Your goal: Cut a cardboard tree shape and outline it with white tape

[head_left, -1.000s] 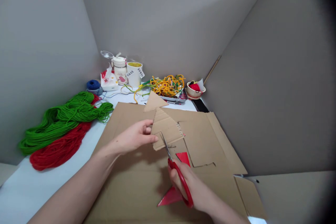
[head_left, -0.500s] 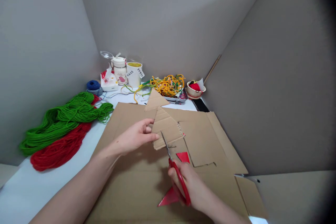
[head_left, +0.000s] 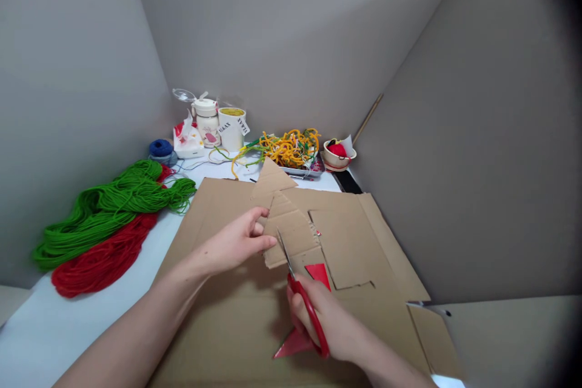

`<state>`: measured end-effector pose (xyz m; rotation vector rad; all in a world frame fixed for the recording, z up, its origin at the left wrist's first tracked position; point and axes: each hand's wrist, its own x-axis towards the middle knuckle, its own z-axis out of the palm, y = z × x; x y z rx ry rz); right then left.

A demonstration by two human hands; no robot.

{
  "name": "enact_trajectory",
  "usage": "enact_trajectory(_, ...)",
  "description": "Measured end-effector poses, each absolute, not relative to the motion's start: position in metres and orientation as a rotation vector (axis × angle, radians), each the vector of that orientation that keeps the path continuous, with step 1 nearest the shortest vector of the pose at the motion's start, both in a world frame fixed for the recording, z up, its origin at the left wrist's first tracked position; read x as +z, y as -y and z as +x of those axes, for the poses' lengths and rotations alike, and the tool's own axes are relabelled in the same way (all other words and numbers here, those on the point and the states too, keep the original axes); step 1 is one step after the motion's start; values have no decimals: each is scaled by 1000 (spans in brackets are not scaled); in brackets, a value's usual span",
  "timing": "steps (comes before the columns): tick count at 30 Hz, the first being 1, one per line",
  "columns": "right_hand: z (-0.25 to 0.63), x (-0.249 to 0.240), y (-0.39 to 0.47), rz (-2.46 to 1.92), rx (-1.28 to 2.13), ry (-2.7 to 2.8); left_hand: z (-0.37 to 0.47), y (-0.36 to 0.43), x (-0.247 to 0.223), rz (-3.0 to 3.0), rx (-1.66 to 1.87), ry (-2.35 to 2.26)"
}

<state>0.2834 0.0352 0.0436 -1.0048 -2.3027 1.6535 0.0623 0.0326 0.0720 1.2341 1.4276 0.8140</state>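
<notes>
A small cardboard piece (head_left: 291, 231) is pinched at its left edge by the left hand (head_left: 231, 245), thumb over fingers, and held raised above the large cardboard sheet (head_left: 227, 315), near the sheet's centre. Red-handled scissors (head_left: 302, 300) are grasped in the right hand (head_left: 325, 321), fingers closed through the loops. The blades are pointed toward 11 o'clock and are set into the lower edge of the held piece. A red triangular scrap (head_left: 318, 273) is seen at 5 o'clock of the piece, just beside the right hand. Green yarn (head_left: 109, 203) and red yarn (head_left: 102, 257) are laid on the table (head_left: 40, 333) at 9 o'clock, well apart from the hands.
</notes>
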Motion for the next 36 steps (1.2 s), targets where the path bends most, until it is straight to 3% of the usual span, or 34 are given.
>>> enact_trajectory(11,286,35,-36,-948,1642,2276,59,-35,62,1206,848,-1388)
enact_trajectory(26,276,38,-29,-1151,1969,1923,65,-34,71,1082,941,-1311)
enact_trajectory(36,273,33,-27,-1253,1927,1855,67,-36,72,984,1002,-1240)
